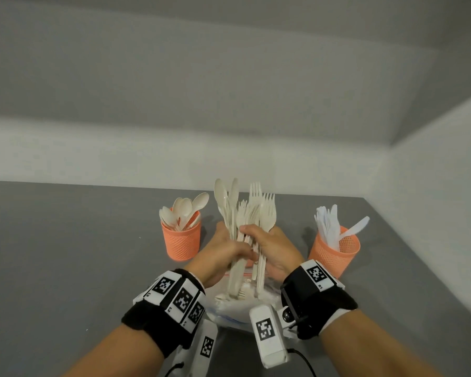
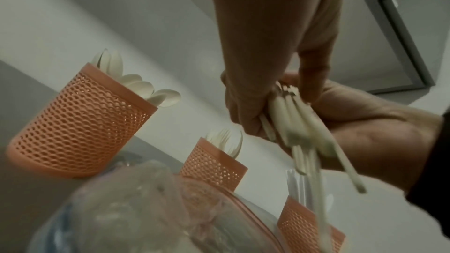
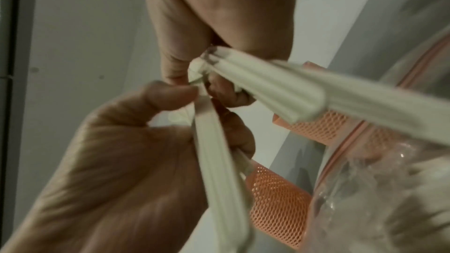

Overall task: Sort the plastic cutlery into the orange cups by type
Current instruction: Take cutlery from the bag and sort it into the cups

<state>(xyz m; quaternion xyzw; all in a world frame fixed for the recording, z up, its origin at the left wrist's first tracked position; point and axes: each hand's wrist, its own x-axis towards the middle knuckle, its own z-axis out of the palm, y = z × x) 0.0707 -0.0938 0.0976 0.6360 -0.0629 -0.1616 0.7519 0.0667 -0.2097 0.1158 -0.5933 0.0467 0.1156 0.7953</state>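
- Left hand [image 1: 223, 254] and right hand [image 1: 272, 251], fingers curled, together grip the beige cutlery bundle [image 1: 245, 213], heads toward 12 o'clock.
- Spoon cup [image 1: 181, 239] at 10 o'clock; knife cup [image 1: 333, 253] at 3 o'clock.

Soft, dim, even light is falling from above, leaving faint shadows beside the orange cups [image 1: 180, 242] on the bench [image 1: 65, 254]. The head view is bending at its edges. Both wrist views are smearing with motion blur, the cutlery bundle [image 3: 280, 88] especially.
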